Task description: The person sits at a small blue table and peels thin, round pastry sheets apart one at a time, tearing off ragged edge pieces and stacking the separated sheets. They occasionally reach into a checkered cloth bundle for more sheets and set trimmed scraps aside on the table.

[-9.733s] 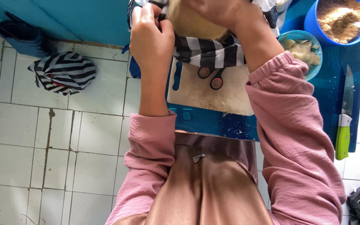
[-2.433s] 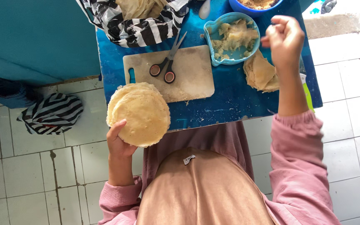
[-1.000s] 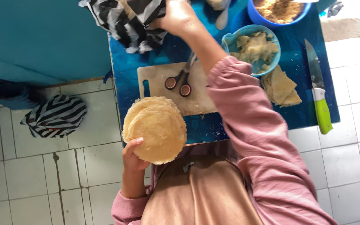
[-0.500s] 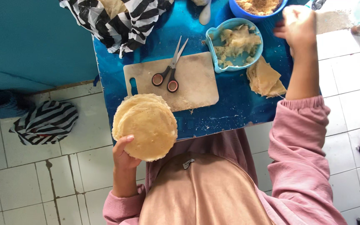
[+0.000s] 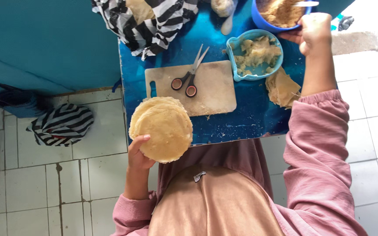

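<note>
On the blue table [image 5: 250,113] we see one pale cutting board [image 5: 213,89] with one pair of scissors [image 5: 190,75] lying on it, its handles toward the near side. Right of the board sits a light blue bowl of dough [image 5: 255,54], and beyond it a darker blue bowl of crumbly filling [image 5: 281,15]; folded wrappers [image 5: 282,88] lie near the light bowl. A striped cloth [image 5: 154,19] covers the far left corner, and a second striped cloth [image 5: 62,124] lies on the tiled floor. Our left hand [image 5: 138,153] cups a stack of round flat wrappers [image 5: 162,128] from below, thumb on its near edge, held over the table's near left corner. Our right hand [image 5: 315,31] is closed in a fist beside the filling bowl; we cannot tell what it holds.
</note>
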The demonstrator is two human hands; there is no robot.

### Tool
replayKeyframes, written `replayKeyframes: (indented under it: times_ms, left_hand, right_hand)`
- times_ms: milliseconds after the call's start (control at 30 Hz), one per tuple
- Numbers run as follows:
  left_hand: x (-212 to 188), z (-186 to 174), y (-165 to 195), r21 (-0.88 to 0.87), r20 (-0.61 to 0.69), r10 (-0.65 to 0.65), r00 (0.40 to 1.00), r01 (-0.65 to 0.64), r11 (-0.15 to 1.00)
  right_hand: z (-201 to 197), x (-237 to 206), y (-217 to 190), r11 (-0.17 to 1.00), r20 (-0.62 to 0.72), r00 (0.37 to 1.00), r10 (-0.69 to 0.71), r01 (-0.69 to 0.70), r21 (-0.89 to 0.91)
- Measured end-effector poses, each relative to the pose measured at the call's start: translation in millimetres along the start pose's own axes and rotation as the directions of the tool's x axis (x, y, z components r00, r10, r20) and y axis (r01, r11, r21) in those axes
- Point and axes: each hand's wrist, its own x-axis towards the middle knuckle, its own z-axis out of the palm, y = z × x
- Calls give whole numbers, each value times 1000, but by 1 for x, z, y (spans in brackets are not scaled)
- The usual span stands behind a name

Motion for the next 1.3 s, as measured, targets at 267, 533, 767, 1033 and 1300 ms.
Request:
replayKeyframes:
  times_ms: [267,533,767,1033,1300]
  left_hand:
    - [-4,4,-1,35,11,-3,1000,3,999]
    - [0,1,-5,23,20,5,1000,-6,1000]
    - [-3,4,-7,47,24,11,1000,-12,999]
    - [-1,7,-6,39,8,-3,1000,3,999]
    - [6,6,1,48,-13,-89,996,89,995]
  right_hand:
    - [20,-6,-13,991,176,984,39,-15,-133]
    - [136,-4,2,971,303,930,208,-160,-177]
    - [167,3,17,948,322,921,218,-121,-295]
    - [149,9,13,895,198,931,306,-210,-393]
    - [124,-16,2,812,138,982,127,-23,-583]
